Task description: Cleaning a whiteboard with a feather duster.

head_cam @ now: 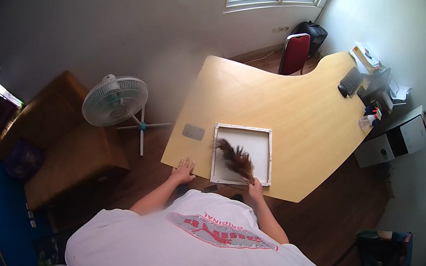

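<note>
A brown feather duster (235, 158) is gripped near its base by my right hand (256, 188), at the front right corner of a stretched canvas (259, 145). The canvas lies back side up on the wooden desk (293, 108), so its white wooden frame shows. Feathers spread across the inside of the frame, towards its left bar, and look blurred. My left hand (183, 171) rests on the desk's front edge, left of the canvas, fingers spread and holding nothing. A grey cable grommet plate (193, 132) is set in the desktop beyond that hand.
On the desk's right arm are a keyboard (350, 78), a mouse (342, 90), a monitor (378, 82) and a spray bottle (367, 121). A pedestal fan (117, 100) and brown sofa (67, 142) stand at left. Behind the desk is a red chair (295, 54).
</note>
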### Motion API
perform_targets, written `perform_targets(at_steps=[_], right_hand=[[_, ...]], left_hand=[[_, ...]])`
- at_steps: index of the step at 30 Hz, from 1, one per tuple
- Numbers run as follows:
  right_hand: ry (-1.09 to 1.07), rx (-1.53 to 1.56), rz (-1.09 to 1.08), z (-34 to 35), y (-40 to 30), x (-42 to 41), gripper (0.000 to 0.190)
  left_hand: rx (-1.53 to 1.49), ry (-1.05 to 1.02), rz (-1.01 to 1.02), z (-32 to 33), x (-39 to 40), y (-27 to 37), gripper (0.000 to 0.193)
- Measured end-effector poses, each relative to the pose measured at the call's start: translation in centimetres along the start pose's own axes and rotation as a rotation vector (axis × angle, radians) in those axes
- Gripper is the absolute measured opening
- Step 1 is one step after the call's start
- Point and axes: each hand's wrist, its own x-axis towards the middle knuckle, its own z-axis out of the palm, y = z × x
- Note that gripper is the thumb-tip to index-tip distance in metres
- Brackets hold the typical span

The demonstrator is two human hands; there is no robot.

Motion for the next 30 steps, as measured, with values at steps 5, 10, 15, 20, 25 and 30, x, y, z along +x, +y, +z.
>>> perform_targets(at_steps=[5, 10, 15, 20, 25, 30], right_hand=[[0.291, 0.053, 0.219, 2.1, -0.4, -0.4, 0.038], [-0.043, -0.028, -0.218, 1.4, 0.9, -0.4, 0.031], [0.463, 0.065, 0.174, 2.0, 0.7, 0.5, 0.036], [-0.247, -0.169, -0.230, -0.1, 0.1, -0.3, 0.037], [-0.023, -0.004, -0.059, -0.2, -0.1, -0.3, 0.037], [0.148, -0.122, 0.089, -0.5, -2.0, -1.8, 0.028]], left_hand=[[-0.022, 0.007, -0.012, 0.3, -0.2, 0.1, 0.085], [-0.035, -0.003, -0.017, 0.0, -0.3, 0.4, 0.084], [-0.007, -0.014, -0.051, -0.3, -0.2, 1.4, 0.085], [-0.035, 0.009, -0.109, 0.6, 0.0, 2.1, 0.084], [-0.028, 0.045, -0.135, 0.8, 0.3, 2.8, 0.082], [-0.035, 0.062, -0.162, 1.4, 0.7, 3.0, 0.083]])
